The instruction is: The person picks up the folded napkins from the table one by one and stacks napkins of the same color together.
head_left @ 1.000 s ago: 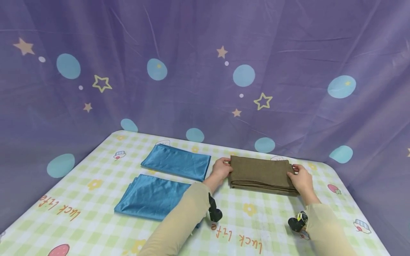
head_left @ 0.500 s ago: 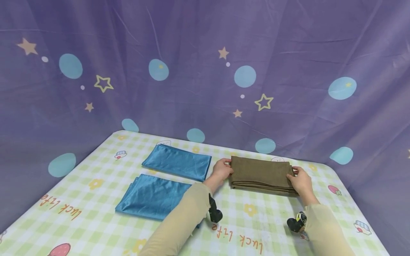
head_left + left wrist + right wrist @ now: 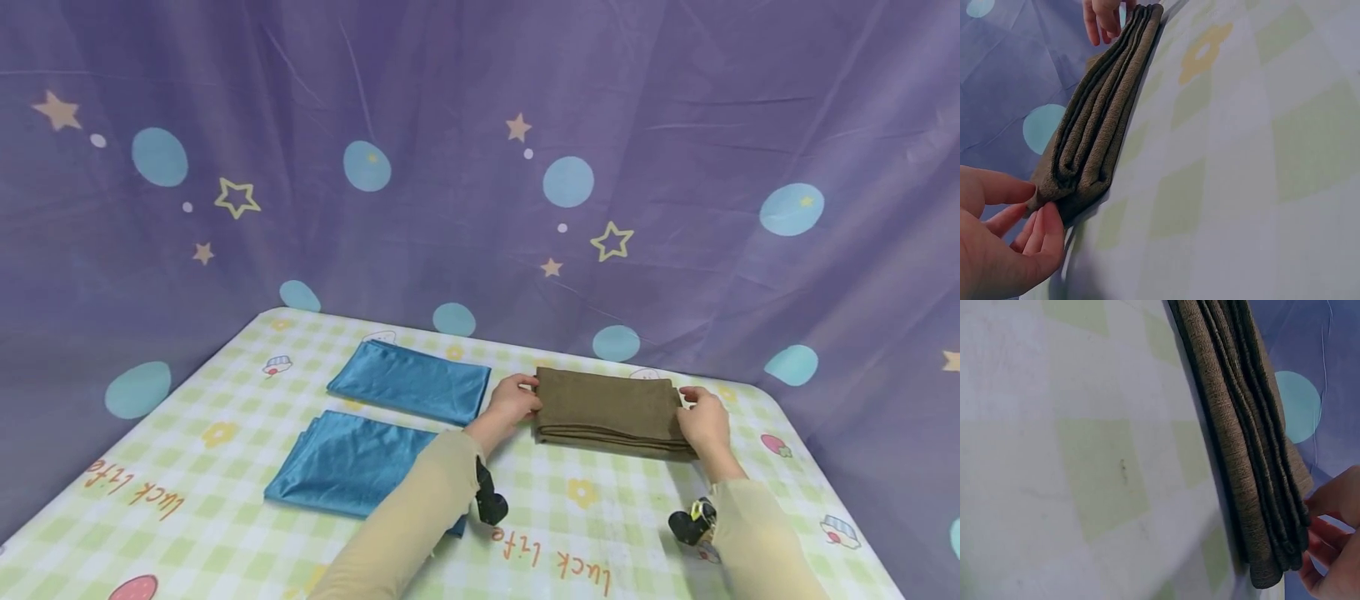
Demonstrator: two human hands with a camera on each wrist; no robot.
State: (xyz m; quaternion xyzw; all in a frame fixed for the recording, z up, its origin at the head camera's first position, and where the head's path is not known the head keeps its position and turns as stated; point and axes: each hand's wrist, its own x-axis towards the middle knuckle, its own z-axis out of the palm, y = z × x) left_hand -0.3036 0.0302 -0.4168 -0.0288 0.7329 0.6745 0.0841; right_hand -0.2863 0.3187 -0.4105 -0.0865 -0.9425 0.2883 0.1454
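Note:
A folded brown towel (image 3: 607, 404) lies at the back right of the table, its stacked layers facing me. At its left end, my left hand (image 3: 512, 403) pinches a corner; the left wrist view shows the thumb and fingertips around the towel's edge (image 3: 1088, 144). Beside the opposite end is my right hand (image 3: 705, 421), its relaxed fingertips right at the edge of the layers, as the right wrist view also shows at the towel's corner (image 3: 1266, 550). Two folded shiny blue cloths sit on the left, a rear one (image 3: 411, 379) and a front one (image 3: 348, 462).
A green-and-white checked cover (image 3: 225, 492) with printed flowers and words spreads over the table. Behind it hangs a purple curtain (image 3: 450, 233) with stars and blue ovals. My left sleeve (image 3: 408, 517) overlaps the front blue cloth.
My right thumb and fingers have eased slightly off the brown towel's top at its right end. The left hand stays at the left corner. The head view has shifted a little.

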